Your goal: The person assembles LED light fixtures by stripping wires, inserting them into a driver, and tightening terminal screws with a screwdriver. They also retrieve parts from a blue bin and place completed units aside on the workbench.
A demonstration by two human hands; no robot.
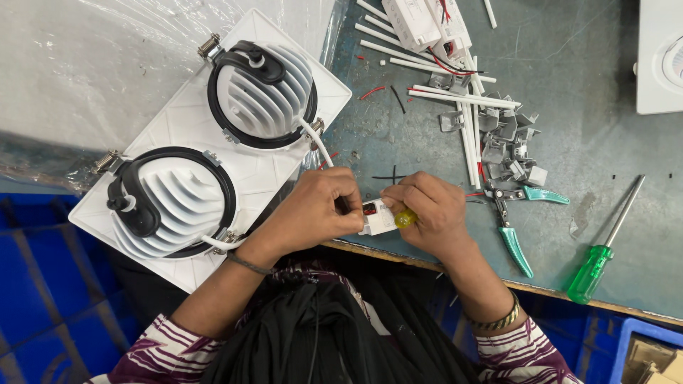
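My left hand (313, 210) pinches a small white connector block (378, 217) with a red part showing, at the near edge of the bench. My right hand (430, 213) grips a small screwdriver with a yellow handle (406, 217), its tip at the block. A white cable (316, 141) runs from the block up to a white double downlight fixture (188, 124) with two ribbed heat sinks in black rings, lying face down to the left.
Teal-handled pliers (514, 231) and a green-handled screwdriver (596, 269) lie to the right on the grey-green bench (569, 85). White sleeves, grey metal clips (506, 142), red wire scraps and a white driver box (423, 21) lie behind. Blue bins (43, 284) stand below.
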